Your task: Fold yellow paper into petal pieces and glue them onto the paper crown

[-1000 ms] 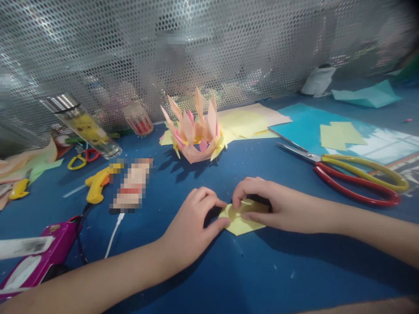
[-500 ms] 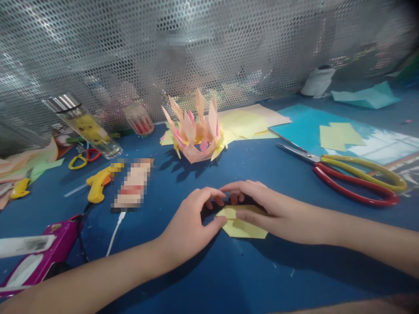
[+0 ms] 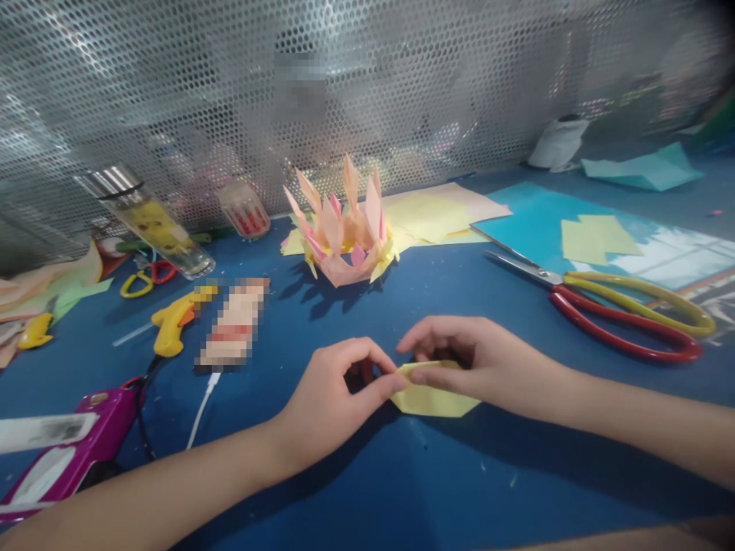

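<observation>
A folded piece of yellow paper [image 3: 439,401] with angled corners is between my hands, just above or on the blue tabletop. My left hand [image 3: 344,383] pinches its left corner between thumb and index finger. Across the paper's upper edge lies the thumb of my right hand [image 3: 482,360], with curled fingers behind it. The right index finger arches forward, apart from the paper. Beyond the hands stands a crown-like origami piece [image 3: 344,272] of peach, pink and yellow paper points.
Large red-and-yellow-handled scissors [image 3: 625,321] lie at right, near a blue sheet [image 3: 517,214] and yellow paper squares [image 3: 597,239]. At left are a yellow glue gun [image 3: 172,325], a pixelated phone-like object [image 3: 233,325], a magenta device [image 3: 97,428] and a bottle [image 3: 152,226]. Perforated metal [image 3: 402,92] stands behind.
My left thumb and index finger have closed on the paper's left corner. My right index finger has lifted away from the left hand. The paper has shifted slightly right.
</observation>
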`<move>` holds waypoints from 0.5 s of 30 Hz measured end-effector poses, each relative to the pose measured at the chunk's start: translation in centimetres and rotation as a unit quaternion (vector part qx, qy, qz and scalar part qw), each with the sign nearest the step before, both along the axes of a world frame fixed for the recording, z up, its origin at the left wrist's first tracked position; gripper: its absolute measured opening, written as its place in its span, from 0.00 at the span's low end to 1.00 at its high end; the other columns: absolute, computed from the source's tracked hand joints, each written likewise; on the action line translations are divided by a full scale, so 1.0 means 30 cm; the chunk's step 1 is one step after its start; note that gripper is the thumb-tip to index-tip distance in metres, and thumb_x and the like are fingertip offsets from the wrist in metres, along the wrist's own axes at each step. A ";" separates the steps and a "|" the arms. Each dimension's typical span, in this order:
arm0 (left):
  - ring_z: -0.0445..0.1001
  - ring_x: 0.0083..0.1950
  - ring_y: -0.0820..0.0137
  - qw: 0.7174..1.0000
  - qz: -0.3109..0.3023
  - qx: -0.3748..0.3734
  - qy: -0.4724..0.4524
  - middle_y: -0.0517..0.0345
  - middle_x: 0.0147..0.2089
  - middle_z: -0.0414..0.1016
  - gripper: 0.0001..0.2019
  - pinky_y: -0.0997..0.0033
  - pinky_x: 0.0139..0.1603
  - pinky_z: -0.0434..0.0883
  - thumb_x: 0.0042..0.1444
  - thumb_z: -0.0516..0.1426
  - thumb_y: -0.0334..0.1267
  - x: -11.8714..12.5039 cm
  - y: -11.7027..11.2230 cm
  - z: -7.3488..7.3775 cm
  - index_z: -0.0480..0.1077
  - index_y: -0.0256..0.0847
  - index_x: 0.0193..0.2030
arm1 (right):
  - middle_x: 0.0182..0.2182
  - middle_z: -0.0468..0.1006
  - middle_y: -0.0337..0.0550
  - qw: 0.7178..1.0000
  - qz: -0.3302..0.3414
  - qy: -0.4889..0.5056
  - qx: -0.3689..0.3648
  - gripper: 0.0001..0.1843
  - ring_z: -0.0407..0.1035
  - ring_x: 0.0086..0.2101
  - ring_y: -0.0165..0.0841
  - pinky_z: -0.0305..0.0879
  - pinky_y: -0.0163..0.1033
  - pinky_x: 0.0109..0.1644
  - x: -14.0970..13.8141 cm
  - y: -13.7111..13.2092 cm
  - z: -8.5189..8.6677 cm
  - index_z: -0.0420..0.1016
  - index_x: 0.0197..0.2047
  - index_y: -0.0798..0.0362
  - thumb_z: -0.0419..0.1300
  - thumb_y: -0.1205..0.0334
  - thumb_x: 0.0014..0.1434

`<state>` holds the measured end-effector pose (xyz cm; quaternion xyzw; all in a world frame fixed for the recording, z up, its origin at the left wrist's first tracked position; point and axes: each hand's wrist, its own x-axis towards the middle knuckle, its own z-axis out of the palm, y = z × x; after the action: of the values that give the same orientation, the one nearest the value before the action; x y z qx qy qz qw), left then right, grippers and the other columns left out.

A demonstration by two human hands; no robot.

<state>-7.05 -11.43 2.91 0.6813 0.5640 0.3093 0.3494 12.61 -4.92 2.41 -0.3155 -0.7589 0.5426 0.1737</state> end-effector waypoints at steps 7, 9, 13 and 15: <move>0.65 0.30 0.76 0.997 -0.004 0.016 -0.070 0.65 0.27 0.68 0.09 0.75 0.32 0.62 0.57 0.57 0.35 0.008 -0.005 0.008 0.67 0.40 0.27 | 0.20 0.64 0.33 1.000 -0.017 -0.004 -0.005 0.17 0.56 0.21 0.25 0.53 0.31 0.24 -0.005 -0.001 0.019 0.70 0.25 0.54 0.63 0.49 0.54; 0.63 0.29 0.76 0.996 0.008 0.002 -0.089 0.65 0.27 0.66 0.09 0.75 0.32 0.62 0.58 0.57 0.37 0.011 -0.002 0.006 0.66 0.40 0.27 | 0.18 0.62 0.32 0.999 -0.011 0.003 -0.041 0.17 0.54 0.20 0.24 0.50 0.31 0.22 -0.005 0.001 0.021 0.70 0.24 0.55 0.64 0.49 0.53; 0.60 0.28 0.76 0.990 0.025 -0.047 -0.129 0.66 0.26 0.63 0.10 0.74 0.30 0.60 0.59 0.56 0.41 0.015 0.007 -0.002 0.65 0.40 0.28 | 0.17 0.61 0.31 0.997 -0.016 0.004 -0.071 0.18 0.53 0.19 0.23 0.48 0.31 0.21 -0.007 0.012 0.020 0.70 0.25 0.55 0.65 0.48 0.51; 0.59 0.28 0.76 0.988 0.032 -0.057 -0.141 0.66 0.25 0.61 0.11 0.75 0.30 0.59 0.59 0.56 0.42 0.015 0.011 -0.007 0.64 0.40 0.28 | 0.17 0.60 0.31 0.997 -0.024 0.004 -0.069 0.18 0.51 0.19 0.23 0.47 0.31 0.21 -0.005 0.018 0.017 0.69 0.24 0.55 0.65 0.48 0.51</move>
<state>-6.59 -11.10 2.68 0.5915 0.5469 0.3808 0.4539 12.45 -4.37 2.94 -0.3432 -0.7112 0.5902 0.1674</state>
